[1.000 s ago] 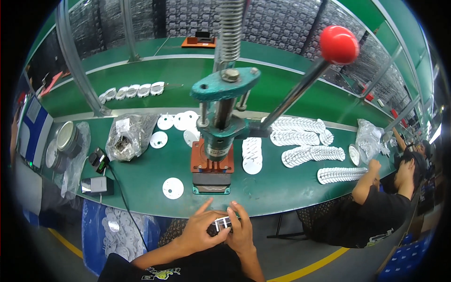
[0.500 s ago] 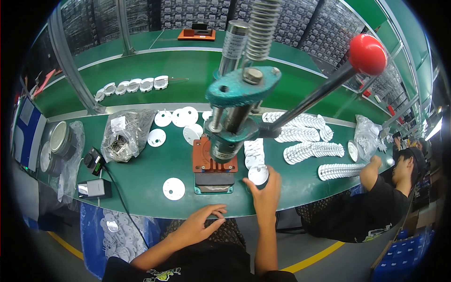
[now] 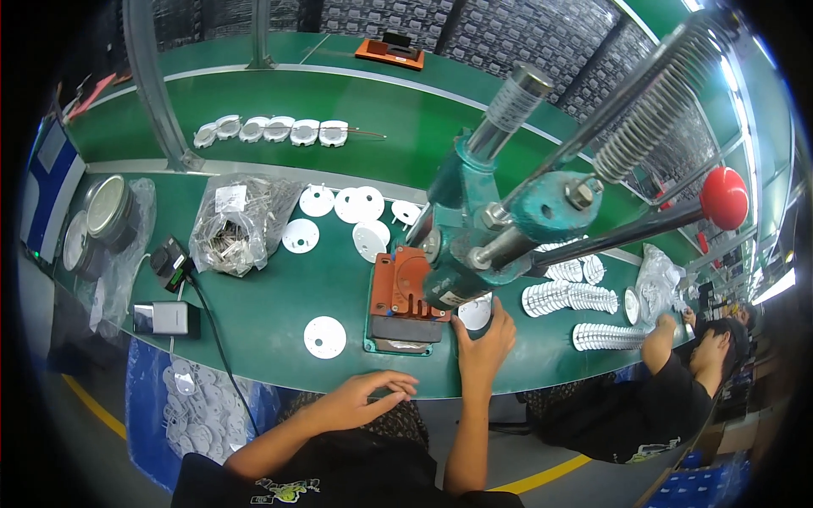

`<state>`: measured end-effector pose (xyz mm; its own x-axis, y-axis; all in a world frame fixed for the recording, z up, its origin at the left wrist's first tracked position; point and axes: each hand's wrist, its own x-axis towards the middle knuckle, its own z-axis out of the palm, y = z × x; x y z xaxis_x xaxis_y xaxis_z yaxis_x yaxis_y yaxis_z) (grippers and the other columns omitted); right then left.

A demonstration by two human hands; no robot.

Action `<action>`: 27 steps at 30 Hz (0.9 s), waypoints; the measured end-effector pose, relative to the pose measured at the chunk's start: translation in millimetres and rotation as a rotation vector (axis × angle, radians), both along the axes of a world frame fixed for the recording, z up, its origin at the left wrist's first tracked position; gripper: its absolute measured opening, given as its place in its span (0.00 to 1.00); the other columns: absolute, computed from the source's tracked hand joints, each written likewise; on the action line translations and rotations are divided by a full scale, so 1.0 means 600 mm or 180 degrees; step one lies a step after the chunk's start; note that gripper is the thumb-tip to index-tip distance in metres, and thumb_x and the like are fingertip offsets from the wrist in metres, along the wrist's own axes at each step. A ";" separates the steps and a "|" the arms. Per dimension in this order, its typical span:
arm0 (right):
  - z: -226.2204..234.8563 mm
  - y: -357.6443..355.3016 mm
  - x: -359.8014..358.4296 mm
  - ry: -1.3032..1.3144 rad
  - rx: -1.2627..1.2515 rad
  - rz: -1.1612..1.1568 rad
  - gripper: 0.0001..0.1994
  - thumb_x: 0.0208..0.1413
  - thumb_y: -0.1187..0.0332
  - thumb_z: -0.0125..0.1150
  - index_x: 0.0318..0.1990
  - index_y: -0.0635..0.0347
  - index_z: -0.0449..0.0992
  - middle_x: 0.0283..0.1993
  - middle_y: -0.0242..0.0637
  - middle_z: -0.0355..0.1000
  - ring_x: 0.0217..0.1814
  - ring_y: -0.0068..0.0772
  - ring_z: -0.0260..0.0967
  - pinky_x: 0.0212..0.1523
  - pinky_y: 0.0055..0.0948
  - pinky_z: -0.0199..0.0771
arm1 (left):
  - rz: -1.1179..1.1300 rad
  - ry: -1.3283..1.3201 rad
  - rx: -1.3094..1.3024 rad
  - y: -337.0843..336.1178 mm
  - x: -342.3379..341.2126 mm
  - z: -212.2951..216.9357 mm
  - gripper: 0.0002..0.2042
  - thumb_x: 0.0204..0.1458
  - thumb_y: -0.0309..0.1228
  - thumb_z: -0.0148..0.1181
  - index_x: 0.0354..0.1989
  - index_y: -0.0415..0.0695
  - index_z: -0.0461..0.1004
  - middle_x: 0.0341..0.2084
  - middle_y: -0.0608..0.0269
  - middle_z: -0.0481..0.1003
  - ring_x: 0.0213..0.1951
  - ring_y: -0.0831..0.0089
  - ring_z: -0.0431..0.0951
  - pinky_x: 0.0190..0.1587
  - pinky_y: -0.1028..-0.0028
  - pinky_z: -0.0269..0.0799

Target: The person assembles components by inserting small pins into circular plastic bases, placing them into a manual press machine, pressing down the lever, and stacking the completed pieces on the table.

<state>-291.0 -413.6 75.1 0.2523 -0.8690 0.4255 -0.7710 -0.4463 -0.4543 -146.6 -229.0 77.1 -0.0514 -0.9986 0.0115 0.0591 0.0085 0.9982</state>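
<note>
My right hand point(image 3: 489, 349) has its thumb and fingers curled round the edges of a white round disc point(image 3: 474, 312), just right of the press base. The press head partly covers that disc, so I cannot tell if more discs lie under it. Near the table's front edge my left hand point(image 3: 373, 396) hovers with fingers stretched loosely, holding nothing. Between the hands and the back of the table stands a green hand press point(image 3: 474, 245) with a red-knobbed lever point(image 3: 724, 198). Its orange-brown fixture block point(image 3: 400, 284) has nothing on top that I can make out.
A single white disc point(image 3: 325, 338) lies left of the press, with more discs point(image 3: 359, 205) behind. Rows of stacked white parts point(image 3: 572, 298) stand right, beside a co-worker point(image 3: 631, 398). A bag of metal pins point(image 3: 237, 224), a black cable point(image 3: 216, 339) and a blue bin point(image 3: 144, 406) are left.
The view has turned, so the press appears farther right and tilted. My right hand keeps its hold on the white disc beside the press; my left hand stays near the table edge.
</note>
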 end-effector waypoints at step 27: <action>-0.008 -0.026 -0.020 0.0013 -0.0031 0.0174 0.31 0.58 0.52 0.60 0.55 0.76 0.68 0.57 0.56 0.68 0.60 0.50 0.66 0.61 0.39 0.65 | 0.2968 -0.0453 0.4426 0.633 0.027 -0.605 0.58 0.33 0.57 0.70 0.67 0.32 0.48 0.66 0.29 0.47 0.67 0.37 0.49 0.68 0.49 0.45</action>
